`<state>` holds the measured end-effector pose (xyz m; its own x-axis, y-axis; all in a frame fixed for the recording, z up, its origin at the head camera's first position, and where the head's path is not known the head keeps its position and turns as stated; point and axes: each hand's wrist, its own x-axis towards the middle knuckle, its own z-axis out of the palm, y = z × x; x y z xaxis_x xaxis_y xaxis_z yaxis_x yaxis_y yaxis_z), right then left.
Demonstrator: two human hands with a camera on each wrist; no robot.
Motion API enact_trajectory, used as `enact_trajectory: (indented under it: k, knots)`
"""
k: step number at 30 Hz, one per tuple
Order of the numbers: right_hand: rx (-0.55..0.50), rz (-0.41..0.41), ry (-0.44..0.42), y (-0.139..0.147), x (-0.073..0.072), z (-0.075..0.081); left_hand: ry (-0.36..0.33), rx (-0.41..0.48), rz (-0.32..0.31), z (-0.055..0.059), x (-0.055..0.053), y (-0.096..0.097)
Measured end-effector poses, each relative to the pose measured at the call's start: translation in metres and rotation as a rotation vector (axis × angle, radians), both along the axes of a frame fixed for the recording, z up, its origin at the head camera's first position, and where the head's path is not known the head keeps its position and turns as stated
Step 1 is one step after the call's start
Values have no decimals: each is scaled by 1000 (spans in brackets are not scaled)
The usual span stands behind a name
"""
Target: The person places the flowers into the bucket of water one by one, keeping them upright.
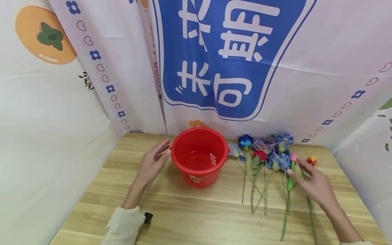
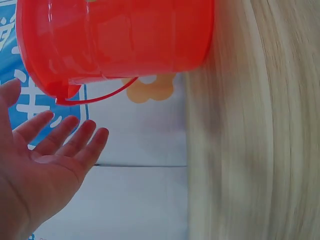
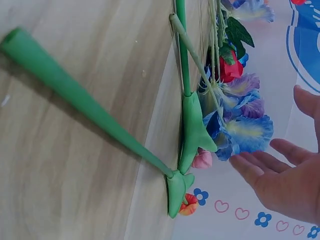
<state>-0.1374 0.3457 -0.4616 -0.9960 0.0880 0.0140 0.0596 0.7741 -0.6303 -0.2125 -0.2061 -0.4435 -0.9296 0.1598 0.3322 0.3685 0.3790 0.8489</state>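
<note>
Two hands: left hand (image 1: 150, 167) and right hand (image 1: 318, 185), both bare and released; we find nothing in the grasp of either.
Left hand: just beside the bucket (image 1: 212, 177), on its left, fingers slightly parted and gently bent; in the left wrist view we see a gap between fingertips and bucket.
Bucket: red, upright on the table (image 1: 183, 217), left of the flowers; we note a printed label (image 1: 196, 178) low on its near side.
Handle (image 2: 75, 103): red, thin, hanging below the rim at the bucket's left side.
Right hand: above the stem of the orange flower (image 1: 312, 160), thumb and fingers apart; in the right wrist view we see a gap between its fingertips and the pink flower (image 1: 293, 157).
Flowers: lying on the table, heads towards the cloth (image 1: 321, 44), stems towards us.
Roses: one blue rose (image 1: 245, 141), one red rose (image 1: 259, 155) lying nearer to us.
Ruffled blooms (image 1: 278, 160): several, blue and purple, bunched around the roses.
Pink flower: beside the ruffled blooms, its green stem thick.
Orange flower: rightmost of the lot, well apart from the bucket.
Black piece (image 1: 148, 217): small, next to the left sleeve (image 1: 124, 223); we cannot tell what it is.
Cloth: white, hanging behind the table, with a blue panel (image 1: 263, 81) of white characters.
</note>
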Motion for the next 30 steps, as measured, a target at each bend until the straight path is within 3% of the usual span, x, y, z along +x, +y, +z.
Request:
enact_trajectory:
  k: [6,11,23,30]
  knots:
    - [-97,-34,-38,4,-4,-1,-44,118,-8,-5,-4,7]
    - [-191,-17,-58,10,-8,-6,-71,208,-26,-10,-5,11]
    - [-632,38,-80,30,-20,-15,-66,265,-38,-11,-6,15]
    - [-711,41,-163,30,-28,-20,-90,281,-35,-13,-6,15]
